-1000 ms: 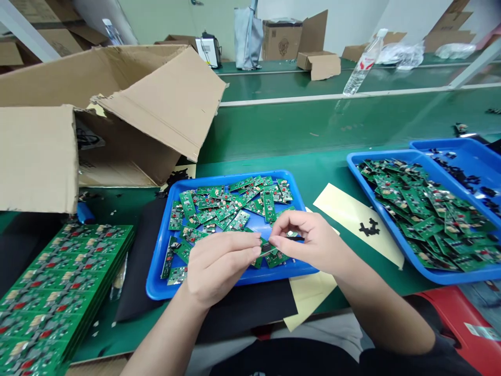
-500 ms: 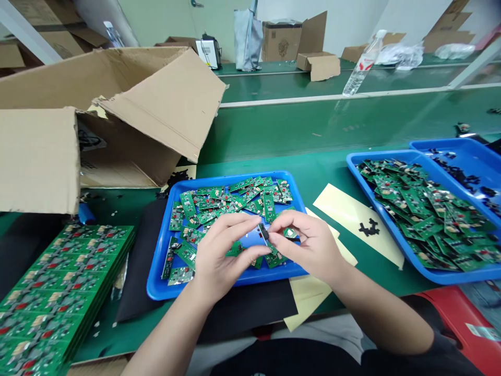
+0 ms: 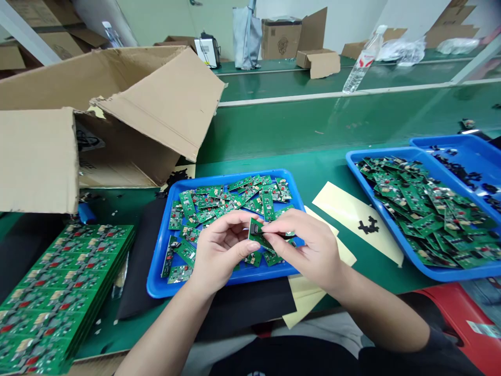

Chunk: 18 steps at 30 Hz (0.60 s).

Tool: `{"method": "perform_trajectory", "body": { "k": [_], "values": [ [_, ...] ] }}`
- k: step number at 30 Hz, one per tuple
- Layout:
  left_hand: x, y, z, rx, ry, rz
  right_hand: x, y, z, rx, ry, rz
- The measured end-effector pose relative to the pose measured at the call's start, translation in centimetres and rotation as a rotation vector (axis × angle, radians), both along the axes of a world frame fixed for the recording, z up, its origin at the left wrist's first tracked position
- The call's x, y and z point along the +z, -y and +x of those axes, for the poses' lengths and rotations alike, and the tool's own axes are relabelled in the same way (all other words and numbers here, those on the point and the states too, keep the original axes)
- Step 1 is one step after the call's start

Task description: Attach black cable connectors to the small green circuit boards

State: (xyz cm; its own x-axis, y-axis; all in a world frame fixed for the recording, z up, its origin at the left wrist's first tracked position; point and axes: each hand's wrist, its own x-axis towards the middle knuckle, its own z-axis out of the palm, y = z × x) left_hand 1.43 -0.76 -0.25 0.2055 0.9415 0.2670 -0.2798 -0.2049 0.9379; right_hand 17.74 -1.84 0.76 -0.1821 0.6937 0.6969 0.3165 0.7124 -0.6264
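My left hand grips a small green circuit board by its edges, between thumb and fingers, above the middle blue tray. A dark block shows on the board's near face. My right hand is closed in a pinch against that face, thumb and forefinger on a small black piece; its exact shape is mostly hidden by the fingertips. Many loose circuit boards lie in the tray beneath both hands.
Stacked panels of joined boards stand at left, below an open cardboard box. Yellow backing paper carries black pieces. At right are a blue tray heaped with boards and another tray holding black parts.
The held circuit board has turned so its broad face with the dark block shows, where before it was seen nearly edge-on. Both hands stay close together over the tray.
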Motion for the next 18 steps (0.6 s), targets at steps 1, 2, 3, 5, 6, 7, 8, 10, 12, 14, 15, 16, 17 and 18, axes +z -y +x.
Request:
{"method": "perform_trajectory", "body": {
  "k": [1,2,3,5,6,7,8,10,12,14,15,16,17,18],
  "values": [
    [-0.05,-0.01,-0.04,-0.013,0.006,-0.011,0.05,0.0,0.02,-0.009,0.001,0.008],
    [-0.1,-0.03,-0.09,-0.02,0.008,-0.018,0.1,-0.01,0.04,-0.016,0.002,0.011],
    [-0.13,-0.04,-0.14,-0.027,0.001,-0.021,0.17,-0.02,0.08,-0.019,0.0,0.009],
    [-0.16,-0.06,-0.23,-0.043,-0.024,-0.022,0.29,-0.04,0.18,-0.009,-0.009,-0.009],
    [-0.16,-0.07,-0.26,-0.055,-0.034,-0.018,0.34,-0.05,0.24,-0.004,-0.012,-0.017],
    [-0.16,-0.09,-0.28,-0.07,-0.037,-0.016,0.35,-0.07,0.31,-0.004,-0.01,-0.02],
    [-0.17,-0.1,-0.3,-0.082,-0.035,-0.016,0.34,-0.08,0.37,-0.008,-0.002,-0.019],
    [-0.24,-0.13,-0.31,-0.099,-0.028,-0.023,0.22,-0.1,0.44,-0.034,0.024,0.004],
    [-0.35,-0.16,-0.31,-0.111,-0.025,-0.033,0.03,-0.12,0.47,-0.078,0.057,0.043],
    [-0.5,-0.2,-0.3,-0.125,-0.022,-0.055,-0.19,-0.13,0.46,-0.125,0.095,0.085],
    [-0.58,-0.21,-0.29,-0.134,-0.019,-0.078,-0.29,-0.14,0.46,-0.15,0.115,0.109],
    [-0.66,-0.22,-0.29,-0.142,-0.015,-0.109,-0.37,-0.15,0.44,-0.171,0.135,0.132],
    [-0.73,-0.22,-0.28,-0.151,-0.01,-0.148,-0.44,-0.17,0.43,-0.189,0.153,0.154],
    [-0.79,-0.22,-0.25,-0.161,-0.004,-0.193,-0.5,-0.19,0.42,-0.203,0.168,0.173]
  ]
}}
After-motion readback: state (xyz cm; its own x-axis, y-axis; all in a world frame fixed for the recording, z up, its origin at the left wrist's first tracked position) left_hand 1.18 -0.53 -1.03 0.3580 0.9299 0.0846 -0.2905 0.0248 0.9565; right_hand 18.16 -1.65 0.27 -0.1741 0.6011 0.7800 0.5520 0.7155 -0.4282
